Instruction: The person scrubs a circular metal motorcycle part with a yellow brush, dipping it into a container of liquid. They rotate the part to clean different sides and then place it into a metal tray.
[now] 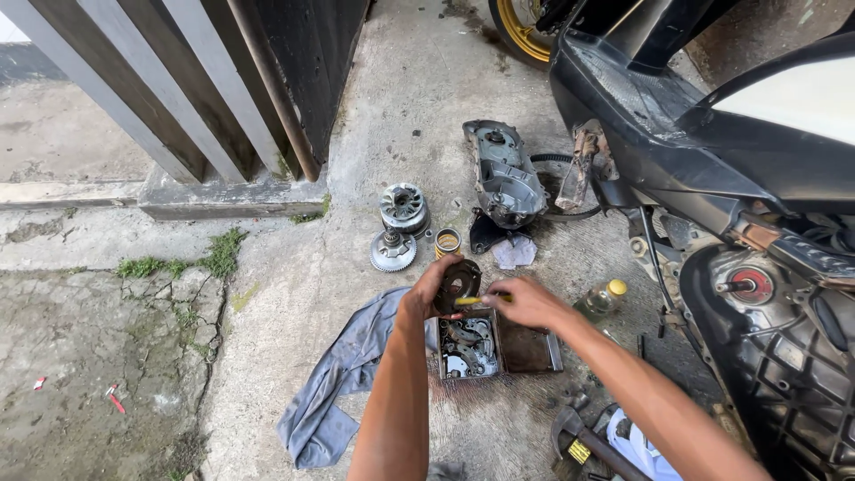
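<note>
The left hand [426, 294] is clamped round the rim of a dark round metal drive plate [458, 285], held upright over a shallow metal tray of parts [525, 349]; it looks heavy, rigid and oily, best taken by the rim. The right hand [527, 301] pinches a yellow-handled tool [476, 300] against it. Beyond lie a toothed grey pulley [393, 250] and engine cover [504, 175]; left, a blue-grey rag [343, 374].

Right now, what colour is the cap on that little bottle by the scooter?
Yellow: the cap on the clear bottle, seen in the head view.
</note>
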